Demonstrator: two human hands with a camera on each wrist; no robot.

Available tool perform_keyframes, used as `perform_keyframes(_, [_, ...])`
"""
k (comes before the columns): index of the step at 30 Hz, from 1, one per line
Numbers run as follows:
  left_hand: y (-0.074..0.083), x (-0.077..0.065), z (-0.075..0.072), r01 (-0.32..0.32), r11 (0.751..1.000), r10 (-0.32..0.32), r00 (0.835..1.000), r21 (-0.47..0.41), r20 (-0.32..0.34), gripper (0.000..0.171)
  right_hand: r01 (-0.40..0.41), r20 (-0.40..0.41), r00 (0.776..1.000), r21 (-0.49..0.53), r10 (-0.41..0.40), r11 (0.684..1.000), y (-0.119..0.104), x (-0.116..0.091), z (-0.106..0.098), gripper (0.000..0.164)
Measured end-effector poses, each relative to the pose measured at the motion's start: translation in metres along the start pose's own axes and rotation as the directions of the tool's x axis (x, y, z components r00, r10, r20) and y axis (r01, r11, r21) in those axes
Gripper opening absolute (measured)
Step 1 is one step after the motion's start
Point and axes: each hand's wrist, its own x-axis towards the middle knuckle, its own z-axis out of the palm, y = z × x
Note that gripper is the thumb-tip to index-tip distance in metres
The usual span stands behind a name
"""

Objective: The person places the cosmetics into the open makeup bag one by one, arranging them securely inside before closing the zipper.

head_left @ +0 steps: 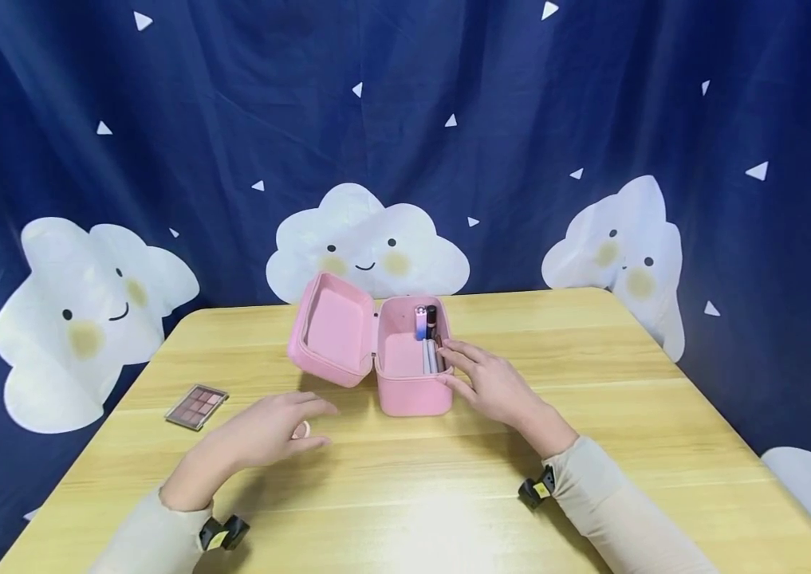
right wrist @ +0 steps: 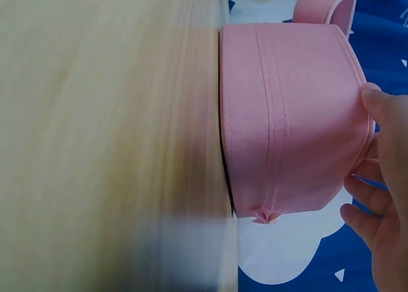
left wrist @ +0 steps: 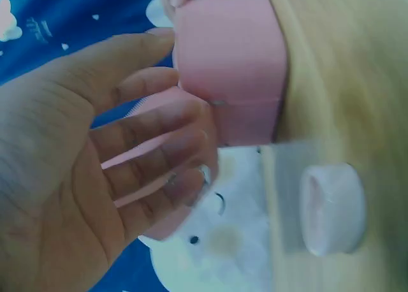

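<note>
A pink makeup case (head_left: 415,397) stands on the table with its lid (head_left: 336,323) swung out to the left. Along its inner right wall are a pink-and-blue tube (head_left: 421,322), a black tube (head_left: 431,316) and slim pale tubes (head_left: 430,357). My right hand (head_left: 494,387) rests on the case's right rim with loosely bent fingers; the thumb touches the front corner. My left hand (head_left: 269,426), fingers spread and relaxed with nothing in them, hovers left of the case. Below it on the table is a small round white pot (left wrist: 338,209), partly hidden by the hand in the head view.
An eyeshadow palette (head_left: 197,406) lies on the wooden table (head_left: 592,383), to the left beyond the left hand. Behind the table hangs a dark blue curtain (head_left: 405,143) with smiling clouds.
</note>
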Motion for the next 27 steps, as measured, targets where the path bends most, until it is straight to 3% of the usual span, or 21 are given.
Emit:
perform_keyframes(6, [-0.02, -0.011, 0.017, 0.046, 0.999, -0.046, 0.999, 0.023, -0.008, 0.038, 0.002, 0.005, 1.0, 0.0, -0.002, 1.0, 0.002, 0.001, 0.002, 0.051])
perform_keyframes(11, [-0.036, -0.02, 0.03, 0.13, 0.988, -0.128, 0.991, 0.078, -0.028, 0.039, 0.005, 0.008, 1.0, -0.007, -0.005, 1.0, 0.002, 0.001, 0.002, 0.051])
perform_keyframes(18, [-0.047, -0.025, 0.038, 0.223, 0.973, -0.226, 0.974, 0.052, 0.037, 0.048, 0.0, 0.008, 1.0, -0.007, 0.0, 1.0, 0.002, 0.001, 0.001, 0.051])
perform_keyframes(27, [-0.049, -0.024, 0.04, 0.194, 0.981, -0.195, 0.981, 0.027, 0.021, 0.046, 0.013, -0.01, 1.0, -0.014, -0.013, 1.0, 0.001, 0.0, 0.001, 0.051])
